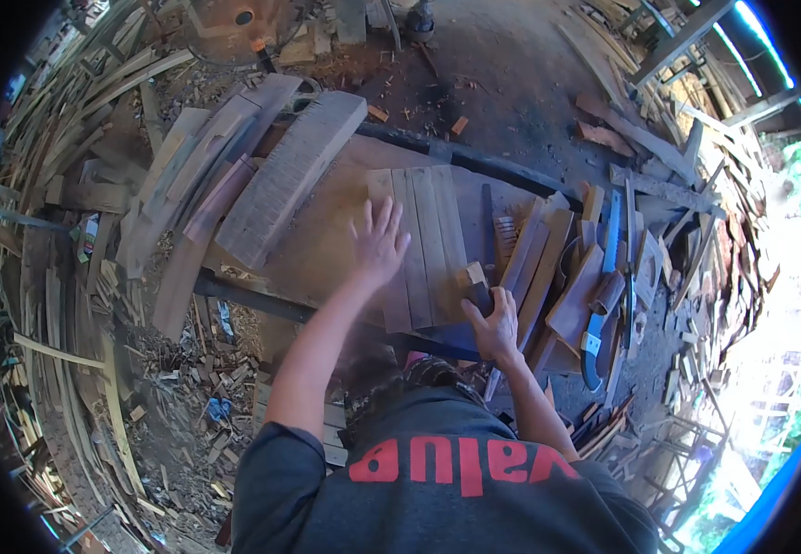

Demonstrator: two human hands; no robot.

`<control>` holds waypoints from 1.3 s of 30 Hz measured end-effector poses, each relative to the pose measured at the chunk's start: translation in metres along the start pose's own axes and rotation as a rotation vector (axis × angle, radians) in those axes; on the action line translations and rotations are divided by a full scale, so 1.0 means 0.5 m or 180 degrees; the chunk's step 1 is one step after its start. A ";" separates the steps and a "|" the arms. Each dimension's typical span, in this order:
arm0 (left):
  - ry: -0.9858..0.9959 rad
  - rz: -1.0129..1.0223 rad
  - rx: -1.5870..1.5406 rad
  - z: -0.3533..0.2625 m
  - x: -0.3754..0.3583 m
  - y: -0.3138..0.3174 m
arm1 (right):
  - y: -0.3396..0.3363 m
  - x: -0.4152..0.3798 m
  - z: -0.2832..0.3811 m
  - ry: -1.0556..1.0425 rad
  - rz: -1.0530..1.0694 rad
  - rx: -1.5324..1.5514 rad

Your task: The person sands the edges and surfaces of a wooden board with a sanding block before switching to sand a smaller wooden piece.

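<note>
Nearest the person, the right hand (493, 325) has its grip wrapped tight round a small wooden block (473, 277), pale on its cut top face and dark lower down, which sits at the near right corner of the plank panel (424, 242). What the block's dark lower part is cannot be made out. The panel is several narrow grey-brown boards laid edge to edge on the worktop (322, 242). The left hand (377, 242) lies flat on the panel's left boards, grip spread wide, fingers pointing away. Right of the panel, loose offcuts (548, 268) lean together beside a blue-handled tool (593, 337). Left of the panel, a thick rough plank (291, 175) lies slantwise. Beyond it, scrap timber (622, 138) covers the dirt floor.
</note>
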State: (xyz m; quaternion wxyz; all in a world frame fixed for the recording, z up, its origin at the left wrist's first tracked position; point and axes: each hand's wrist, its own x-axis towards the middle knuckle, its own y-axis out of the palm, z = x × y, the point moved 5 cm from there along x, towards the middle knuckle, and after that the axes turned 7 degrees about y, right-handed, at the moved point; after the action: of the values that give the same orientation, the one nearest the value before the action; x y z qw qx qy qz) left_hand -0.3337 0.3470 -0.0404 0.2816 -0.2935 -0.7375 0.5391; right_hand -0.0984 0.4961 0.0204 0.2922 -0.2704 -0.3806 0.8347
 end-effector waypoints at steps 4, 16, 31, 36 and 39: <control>-0.0108 0.0079 0.0153 0.050 0.094 0.002 | -0.008 0.012 0.015 0.0078 -0.0103 0.0052; 0.0226 0.0130 0.0169 -0.024 -0.044 -0.002 | -0.030 -0.021 -0.078 0.0438 -0.0101 0.0232; 0.0840 0.0228 0.0059 -0.216 -0.093 0.034 | -0.069 -0.096 -0.159 0.0376 -0.0307 0.0381; 0.0639 0.0244 0.0160 -0.166 0.043 0.038 | -0.075 -0.112 -0.176 0.0629 -0.0311 0.0488; 0.0541 0.0125 0.0170 -0.148 0.086 0.052 | -0.074 -0.123 -0.173 0.0790 -0.0305 0.0529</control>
State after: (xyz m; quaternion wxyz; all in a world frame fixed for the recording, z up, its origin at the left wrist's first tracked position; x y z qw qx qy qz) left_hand -0.3049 0.4318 -0.0418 0.3402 -0.3450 -0.6904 0.5371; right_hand 0.0124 0.5146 0.0152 0.3979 -0.3279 -0.2836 0.8086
